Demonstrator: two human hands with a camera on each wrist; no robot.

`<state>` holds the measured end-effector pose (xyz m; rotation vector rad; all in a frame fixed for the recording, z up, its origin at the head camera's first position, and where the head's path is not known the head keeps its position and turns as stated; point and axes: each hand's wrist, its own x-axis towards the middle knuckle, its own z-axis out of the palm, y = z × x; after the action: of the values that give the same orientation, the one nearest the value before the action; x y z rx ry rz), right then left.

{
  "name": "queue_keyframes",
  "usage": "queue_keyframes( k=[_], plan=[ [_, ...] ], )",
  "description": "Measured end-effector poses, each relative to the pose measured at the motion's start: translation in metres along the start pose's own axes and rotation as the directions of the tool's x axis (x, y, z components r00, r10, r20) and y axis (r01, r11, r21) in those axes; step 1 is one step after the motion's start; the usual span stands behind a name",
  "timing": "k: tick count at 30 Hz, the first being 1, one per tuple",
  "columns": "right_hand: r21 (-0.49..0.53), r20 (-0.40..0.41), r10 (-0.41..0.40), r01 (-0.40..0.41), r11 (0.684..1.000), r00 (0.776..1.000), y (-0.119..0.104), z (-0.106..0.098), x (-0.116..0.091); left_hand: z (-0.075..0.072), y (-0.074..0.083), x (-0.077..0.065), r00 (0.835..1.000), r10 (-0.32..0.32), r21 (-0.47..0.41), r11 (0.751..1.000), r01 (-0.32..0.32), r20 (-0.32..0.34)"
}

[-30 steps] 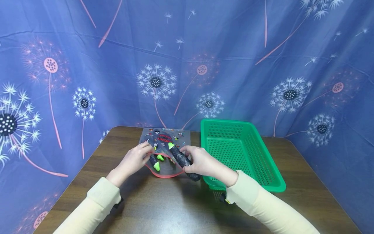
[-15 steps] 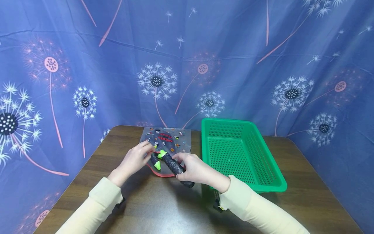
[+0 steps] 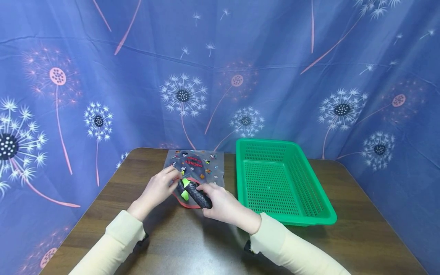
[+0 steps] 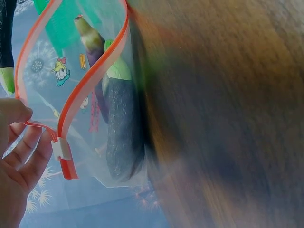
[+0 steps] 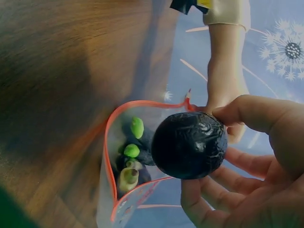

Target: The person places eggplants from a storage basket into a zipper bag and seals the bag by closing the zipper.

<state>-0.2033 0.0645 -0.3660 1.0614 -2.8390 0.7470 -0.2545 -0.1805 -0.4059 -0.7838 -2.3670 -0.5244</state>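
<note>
A clear zip bag (image 3: 214,170) with cartoon prints and a red rim lies on the table. My left hand (image 3: 157,190) pinches its rim near the white slider (image 4: 61,148), and the mouth gapes. Inside are several eggplants; one black eggplant (image 4: 124,128) with a green cap shows through the plastic, beside a slimmer purple one (image 4: 90,38). My right hand (image 3: 225,204) grips another black eggplant (image 3: 200,196), its green cap pointing toward the bag's mouth. In the right wrist view its rounded end (image 5: 190,145) faces the camera and covers part of the opening.
A green perforated basket (image 3: 240,172) stands on the wooden table (image 3: 165,248), right of the bag. A blue curtain (image 3: 275,46) with dandelion prints hangs behind and beside the table.
My right hand has moved left with the eggplant, bringing its green cap from above the bag down to the bag's mouth. My left hand has stayed at the rim.
</note>
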Motion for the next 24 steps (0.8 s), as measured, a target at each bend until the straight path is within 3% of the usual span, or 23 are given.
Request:
queue_keyframes(
  k=[7,14,24],
  plan=[
    [-0.052,-0.027,-0.066,0.064,0.997,0.997,0.001,0.009,-0.002,0.000,-0.001,0.000,1.000,0.000,0.011,1.000,0.000,0.003],
    [-0.053,0.023,-0.057,0.058,0.997,0.998,0.003,0.015,-0.004,-0.001,-0.001,0.001,1.000,0.004,0.015,1.000,-0.004,-0.017],
    [-0.108,0.005,-0.052,0.052,0.993,0.999,0.005,0.035,0.005,-0.002,0.000,0.002,1.000,-0.009,0.008,1.000,0.009,0.003]
  ],
)
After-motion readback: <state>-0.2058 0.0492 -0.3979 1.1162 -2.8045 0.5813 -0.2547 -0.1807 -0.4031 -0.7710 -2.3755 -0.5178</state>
